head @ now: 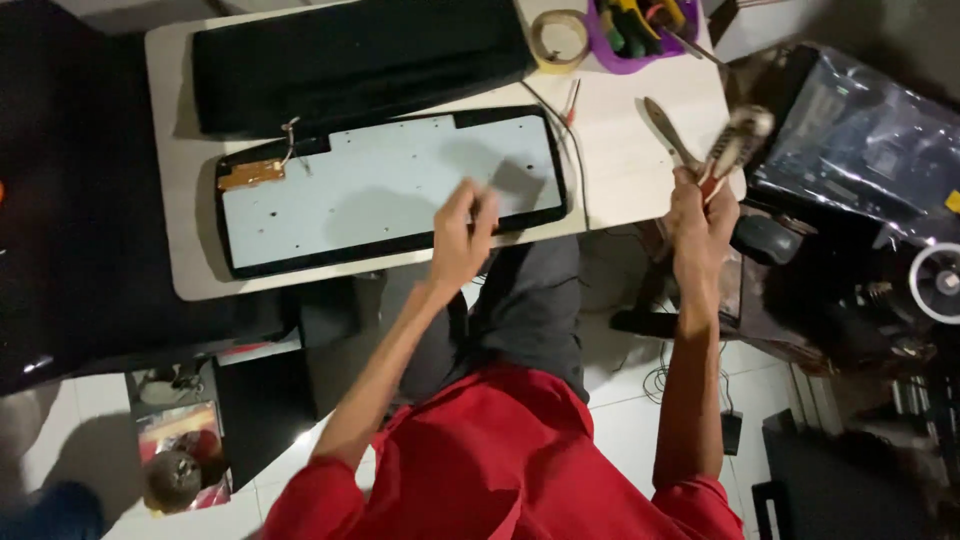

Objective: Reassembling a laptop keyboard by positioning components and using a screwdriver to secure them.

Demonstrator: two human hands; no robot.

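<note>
Nearest the camera, a red shirt and grey trousers fill the lower view. The left hand (462, 232) rests at the near edge of the opened black keyboard tray with pale grey membrane sheet (385, 185), fingers (484, 210) pressed together on the sheet. The right hand (702, 210), fingers closed, grips a blurred brush with a red handle (735, 145), raised over the right edge of the white counter (620, 165). Beyond it lie metal pliers (668, 130). Farther back: a black keyboard cover (360, 55), a roll of tan tape (560, 40), a purple tool tray (640, 52)
</note>
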